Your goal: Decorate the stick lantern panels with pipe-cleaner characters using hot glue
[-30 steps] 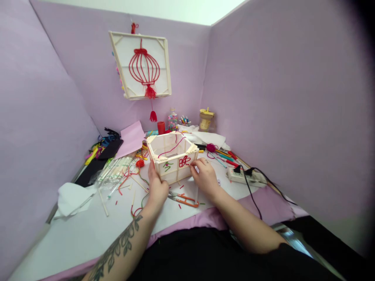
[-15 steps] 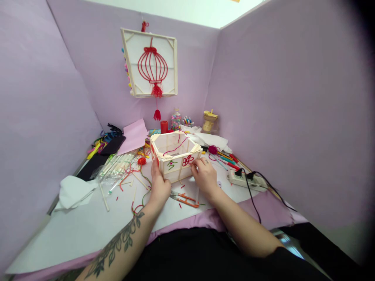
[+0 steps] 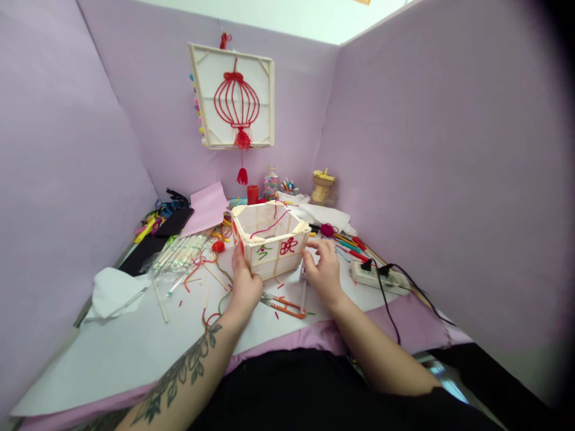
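My left hand (image 3: 246, 280) grips the left side of a lantern frame (image 3: 274, 269) made of pale wooden sticks with white panels. On its near panel are a green yarn character (image 3: 263, 252) and a red yarn character (image 3: 288, 245). A dark red thread (image 3: 269, 228) crosses its open top. Just off the lantern's right edge is my right hand (image 3: 324, 269), its fingers bent and thumb apart from the forefinger, with nothing visible between them. Below the lantern lie orange-handled thread snips (image 3: 284, 305) among small red yarn scraps.
A finished-looking lantern (image 3: 238, 102) with a red design hangs on the back wall. At right sit a power strip (image 3: 377, 276) with black cords and a magenta yarn ball (image 3: 327, 230). Bagged sticks (image 3: 179, 257), a red yarn ball (image 3: 218, 246) and white cloth (image 3: 117, 292) lie left.
My right hand has drawn back to the right from the red character, and its fingers have parted. My left hand and the lantern frame stay in nearly the same place.
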### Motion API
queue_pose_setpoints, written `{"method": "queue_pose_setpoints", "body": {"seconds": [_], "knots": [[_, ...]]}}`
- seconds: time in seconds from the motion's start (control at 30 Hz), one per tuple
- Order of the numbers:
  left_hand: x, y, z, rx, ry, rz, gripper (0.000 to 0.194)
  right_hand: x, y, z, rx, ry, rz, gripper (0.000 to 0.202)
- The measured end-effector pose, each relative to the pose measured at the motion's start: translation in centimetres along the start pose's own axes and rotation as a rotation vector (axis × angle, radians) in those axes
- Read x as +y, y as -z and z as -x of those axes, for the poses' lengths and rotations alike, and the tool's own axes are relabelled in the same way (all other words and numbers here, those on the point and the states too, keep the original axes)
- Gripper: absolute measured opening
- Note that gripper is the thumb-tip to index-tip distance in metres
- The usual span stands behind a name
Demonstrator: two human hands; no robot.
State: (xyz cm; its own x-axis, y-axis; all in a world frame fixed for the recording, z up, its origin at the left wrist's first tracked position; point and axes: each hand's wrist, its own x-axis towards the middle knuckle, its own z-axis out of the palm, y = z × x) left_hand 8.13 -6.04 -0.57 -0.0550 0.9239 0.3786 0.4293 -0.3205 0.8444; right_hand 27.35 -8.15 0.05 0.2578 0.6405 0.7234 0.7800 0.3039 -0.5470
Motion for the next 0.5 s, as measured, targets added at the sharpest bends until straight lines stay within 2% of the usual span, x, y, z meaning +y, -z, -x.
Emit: {"method": "queue_pose_setpoints", "body": {"seconds": [0.07,0.13,0.2,0.27,0.33,0.4,0.5], "knots": [[-0.1,0.0,-0.1,0.008,0.011,-0.013,0.087,0.3,0.3,-0.4,-0.046,-0.133,-0.089,0.022],[-0.3,0.1,-0.1,0.022,0.036,-0.041,0.087,0.6,0.4,-1.0,-0.183,-0.212,-0.151,0.026],[-0.7,0.5,-0.1,0.039,0.076,-0.080,0.085,0.7,0.4,-1.4,-0.332,-0.239,-0.191,0.025],[-1.2,1.3,-0.1,0.037,0.100,-0.143,0.077,0.7,0.3,-1.6,-0.415,-0.241,-0.201,0.021],[-1.5,2.4,0.0,-0.010,0.066,-0.248,0.063,0.6,0.1,-1.6,-0.443,-0.237,-0.205,0.018],[-1.4,3.5,0.1,-0.118,0.014,-0.369,0.041,0.3,-0.2,-1.4,-0.442,-0.239,-0.229,0.017],[-0.5,4.9,0.1,-0.232,0.021,-0.515,0.020,-0.2,-0.5,-1.6,-0.406,-0.261,-0.312,0.016]]}}
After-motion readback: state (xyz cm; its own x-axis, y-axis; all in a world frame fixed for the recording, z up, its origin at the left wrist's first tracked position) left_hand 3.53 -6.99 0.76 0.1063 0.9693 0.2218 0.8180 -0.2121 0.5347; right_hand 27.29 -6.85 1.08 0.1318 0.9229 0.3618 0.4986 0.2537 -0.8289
